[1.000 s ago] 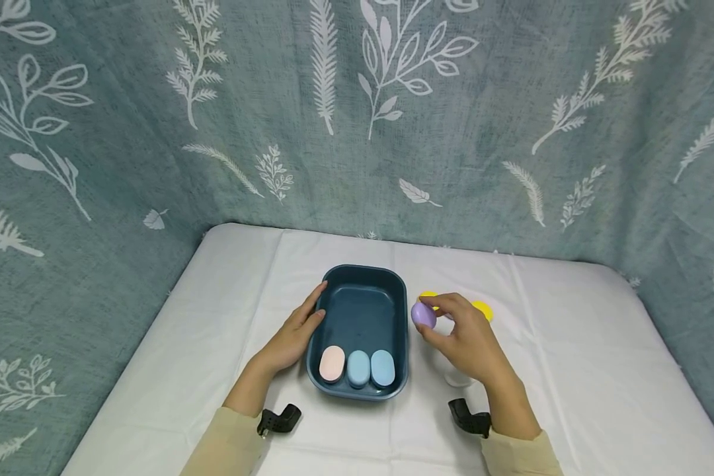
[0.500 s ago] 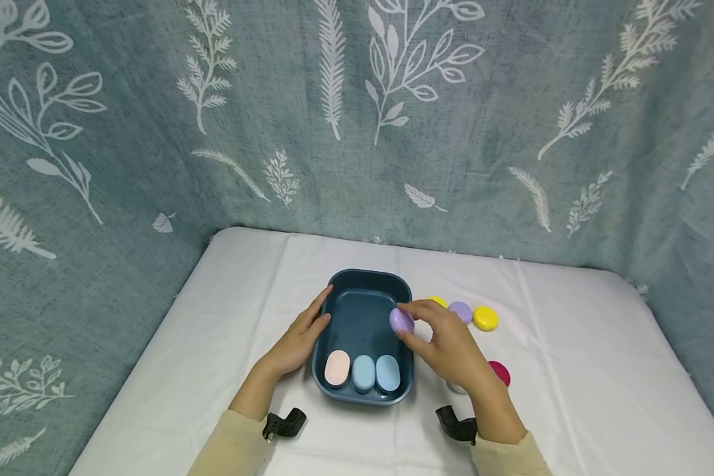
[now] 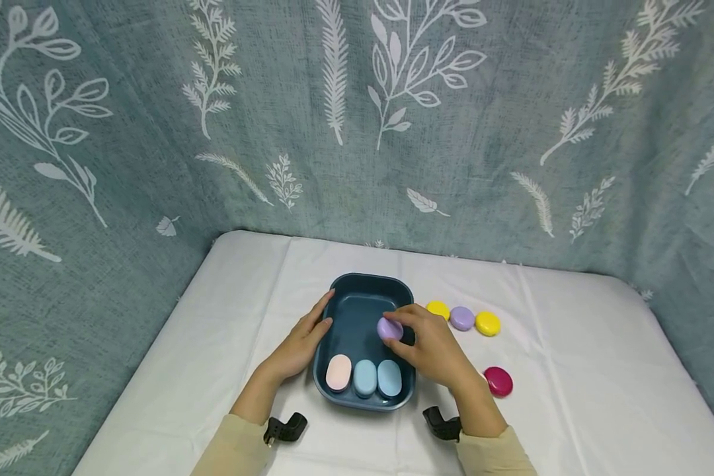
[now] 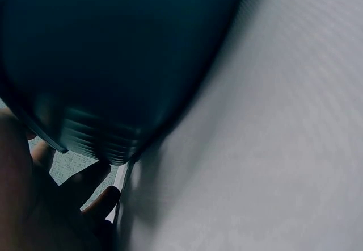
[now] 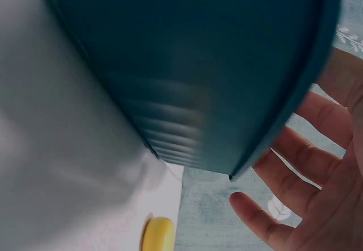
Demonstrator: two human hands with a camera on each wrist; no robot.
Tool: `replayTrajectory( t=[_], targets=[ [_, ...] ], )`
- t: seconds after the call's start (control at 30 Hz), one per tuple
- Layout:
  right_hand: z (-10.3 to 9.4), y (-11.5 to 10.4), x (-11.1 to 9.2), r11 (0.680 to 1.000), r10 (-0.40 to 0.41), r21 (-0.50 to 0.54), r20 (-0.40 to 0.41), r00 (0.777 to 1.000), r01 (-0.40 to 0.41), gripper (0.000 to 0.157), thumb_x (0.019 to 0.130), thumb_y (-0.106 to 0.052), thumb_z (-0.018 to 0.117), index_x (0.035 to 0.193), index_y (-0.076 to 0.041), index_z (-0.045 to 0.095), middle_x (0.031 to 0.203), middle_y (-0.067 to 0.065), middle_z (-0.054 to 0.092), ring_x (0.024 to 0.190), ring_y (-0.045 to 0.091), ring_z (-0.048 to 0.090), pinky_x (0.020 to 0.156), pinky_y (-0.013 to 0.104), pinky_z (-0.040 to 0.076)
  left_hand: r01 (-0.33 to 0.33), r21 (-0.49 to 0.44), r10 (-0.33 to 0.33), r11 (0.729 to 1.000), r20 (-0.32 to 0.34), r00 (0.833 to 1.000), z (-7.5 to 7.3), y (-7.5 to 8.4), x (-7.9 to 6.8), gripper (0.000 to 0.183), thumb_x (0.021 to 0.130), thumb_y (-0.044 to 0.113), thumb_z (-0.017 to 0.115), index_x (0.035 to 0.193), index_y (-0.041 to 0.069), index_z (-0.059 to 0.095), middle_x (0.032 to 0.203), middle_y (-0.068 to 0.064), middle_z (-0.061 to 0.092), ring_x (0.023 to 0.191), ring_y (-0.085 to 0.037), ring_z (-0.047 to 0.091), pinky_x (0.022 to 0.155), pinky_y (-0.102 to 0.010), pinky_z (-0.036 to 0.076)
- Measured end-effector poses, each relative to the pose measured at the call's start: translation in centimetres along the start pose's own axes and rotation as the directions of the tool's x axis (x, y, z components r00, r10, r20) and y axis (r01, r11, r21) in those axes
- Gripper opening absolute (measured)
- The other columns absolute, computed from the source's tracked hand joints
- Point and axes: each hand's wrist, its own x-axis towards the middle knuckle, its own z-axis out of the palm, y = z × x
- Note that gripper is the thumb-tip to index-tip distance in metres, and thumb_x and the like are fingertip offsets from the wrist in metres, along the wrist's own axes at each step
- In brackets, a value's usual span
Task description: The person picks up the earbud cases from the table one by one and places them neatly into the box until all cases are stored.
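Observation:
A dark blue rectangular tray with rounded corners stands on the cloth. My left hand touches its left side with fingers extended; the left wrist view shows them along the outer wall. Between thumb and fingers, my right hand pinches a small purple disc above the right part of the tray. Whether the disc touches the tray floor, I cannot tell. Along the near end of the tray lie a pink oval piece, a light blue oval piece and another blue oval piece.
Right of the tray lie a yellow disc, another purple disc, a second yellow disc and a dark red disc. A white thing is mostly hidden by the right wrist. A patterned curtain borders the white-covered table.
My right hand has moved left with the purple disc, from beside the tray to over it. Discs it covered now show. The left hand keeps its place on the tray.

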Motion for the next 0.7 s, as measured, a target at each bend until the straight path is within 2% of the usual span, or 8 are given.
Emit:
replayTrajectory(
  t=[0.1,0.43,0.7],
  targets=[
    [0.6,0.0,0.3,1.0,-0.007,-0.022,-0.005,1.0,0.006,0.043,0.088,-0.025,0.085,0.128,-0.011,0.074,0.121,0.005,0.069,0.107,0.022,0.068,0.093,0.042,0.059,0.003,-0.01,-0.003,1.0,-0.008,1.0,0.0,0.0,-0.1,0.057,0.113,0.031,0.041,0.166,0.037,0.021,0.174,0.001,0.018,0.162,-0.029,0.016,0.129,-0.061,0.014],
    [1.8,0.7,0.1,0.993,-0.01,-0.12,-0.007,1.0,0.009,0.043,0.087,-0.031,0.085,0.126,-0.015,0.076,0.117,0.002,0.068,0.11,0.024,0.064,0.093,0.045,0.049,0.006,0.019,-0.006,1.0,0.035,0.999,0.1,0.5,-0.2,0.056,0.112,0.044,0.038,0.163,0.049,0.016,0.174,0.007,0.015,0.162,-0.03,0.013,0.128,-0.065,0.012],
    [2.4,0.8,0.5,0.991,-0.017,-0.136,0.008,1.0,0.018,0.043,0.088,-0.031,0.085,0.126,-0.015,0.075,0.119,0.003,0.068,0.114,0.026,0.063,0.097,0.049,0.048,0.011,0.027,-0.011,1.0,0.012,1.0,-0.2,0.2,-0.2,0.055,0.112,0.042,0.039,0.164,0.047,0.018,0.174,0.005,0.017,0.162,-0.033,0.013,0.127,-0.067,0.011]
  ],
)
